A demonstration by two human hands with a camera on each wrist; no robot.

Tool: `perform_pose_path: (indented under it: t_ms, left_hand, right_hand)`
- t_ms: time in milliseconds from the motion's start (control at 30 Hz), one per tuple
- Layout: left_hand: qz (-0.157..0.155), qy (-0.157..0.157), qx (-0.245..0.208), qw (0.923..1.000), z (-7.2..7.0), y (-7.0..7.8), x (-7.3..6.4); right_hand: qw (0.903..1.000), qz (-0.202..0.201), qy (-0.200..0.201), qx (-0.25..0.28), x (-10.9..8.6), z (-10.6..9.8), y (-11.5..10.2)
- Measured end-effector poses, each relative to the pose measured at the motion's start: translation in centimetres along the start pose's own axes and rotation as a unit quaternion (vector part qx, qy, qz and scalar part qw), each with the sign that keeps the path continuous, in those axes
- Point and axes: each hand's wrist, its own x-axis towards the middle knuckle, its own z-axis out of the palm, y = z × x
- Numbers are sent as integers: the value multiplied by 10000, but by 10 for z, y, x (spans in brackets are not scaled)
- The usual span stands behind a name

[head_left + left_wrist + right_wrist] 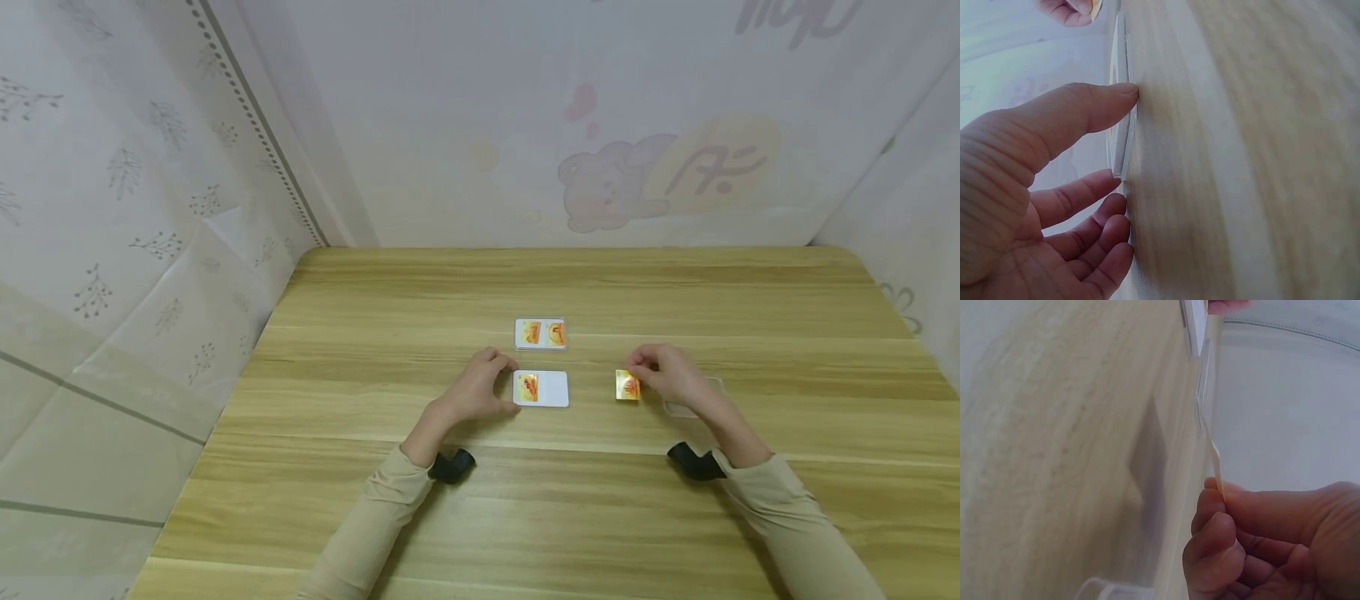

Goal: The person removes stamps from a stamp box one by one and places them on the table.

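A white card in a clear flat case [555, 389] lies on the table, with one orange-and-yellow picture on its left half and a plain white right half. My left hand [474, 390] grips this case at its left end; in the left wrist view the thumb lies across its near edge and the forefinger touches a corner. To the right, my right hand [670, 375] pinches a small stamp-like picture card [627, 386] between thumb and fingers. That thin piece is raised off the wood and throws a shadow [1150, 462] in the right wrist view.
Behind the gripped case lies a similar clear case [541, 333] bearing two orange pictures. A clear plastic container [680, 411] sits partly hidden under my right hand. The wooden table [450, 283] meets a patterned cloth wall [450, 125] at the back.
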Motion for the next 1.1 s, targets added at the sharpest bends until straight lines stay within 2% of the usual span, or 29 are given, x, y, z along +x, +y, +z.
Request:
perform_pose_path:
  t_ms: [367, 700, 1100]
  left_hand:
    - [-38, -11, -33, 10000, 0, 0, -1]
    - [-27, -12, -43, 10000, 0, -1, -1]
    - [3, -2, 4, 10000, 0, -2, 1]
  right_hand:
    - [9997, 123, -28, -198, -1, -1, 1]
    - [9984, 211, -246, -460, 0, 0, -1]
    - [9960, -106, -35, -882, 5, 4, 1]
